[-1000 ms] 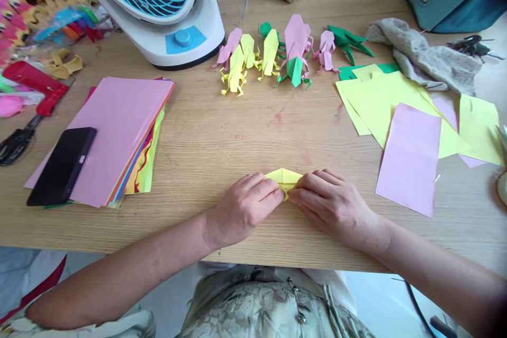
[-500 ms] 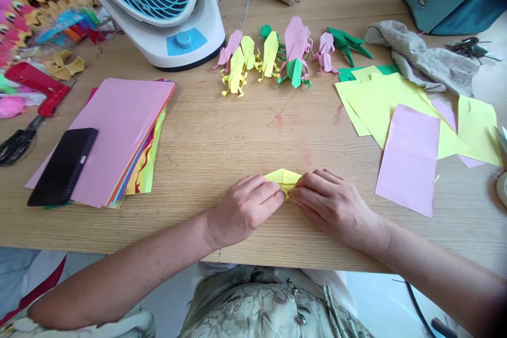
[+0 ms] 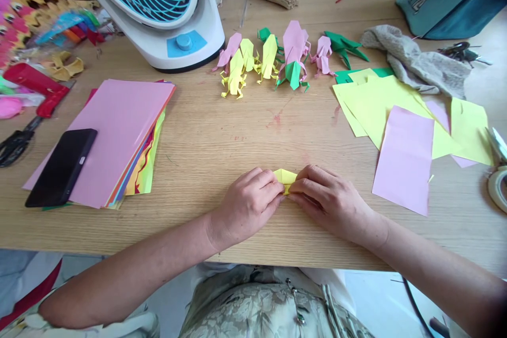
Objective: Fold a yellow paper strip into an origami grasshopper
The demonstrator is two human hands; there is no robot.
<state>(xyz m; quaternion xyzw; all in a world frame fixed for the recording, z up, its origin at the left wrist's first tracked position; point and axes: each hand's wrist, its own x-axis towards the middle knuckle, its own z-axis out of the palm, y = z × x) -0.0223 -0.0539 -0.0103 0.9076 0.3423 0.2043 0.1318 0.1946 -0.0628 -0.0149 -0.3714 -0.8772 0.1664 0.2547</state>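
Observation:
A small piece of folded yellow paper (image 3: 285,175) lies near the front of the wooden table, between my two hands. My left hand (image 3: 250,202) pinches its left side with thumb and fingers. On the other side, my right hand (image 3: 330,198) grips the right end, its fingers curled over the top. Both sets of fingertips nearly meet at the paper's lower edge and cover much of it. Beyond them stand several folded paper figures, among them a yellow one (image 3: 234,75), a large pink one (image 3: 293,42) and a green one (image 3: 293,75).
Left of my hands is a stack of coloured paper (image 3: 119,132) with a black phone (image 3: 61,168) on it. A fan (image 3: 190,42) stands behind. To the right lie yellow sheets (image 3: 390,100), a pink sheet (image 3: 406,161), a grey cloth (image 3: 420,60) and a tape roll (image 3: 499,187).
My fingers have shifted inward over the yellow paper, so less of its top shows. The right hand's fingers are more raised and bent. The view has shifted slightly.

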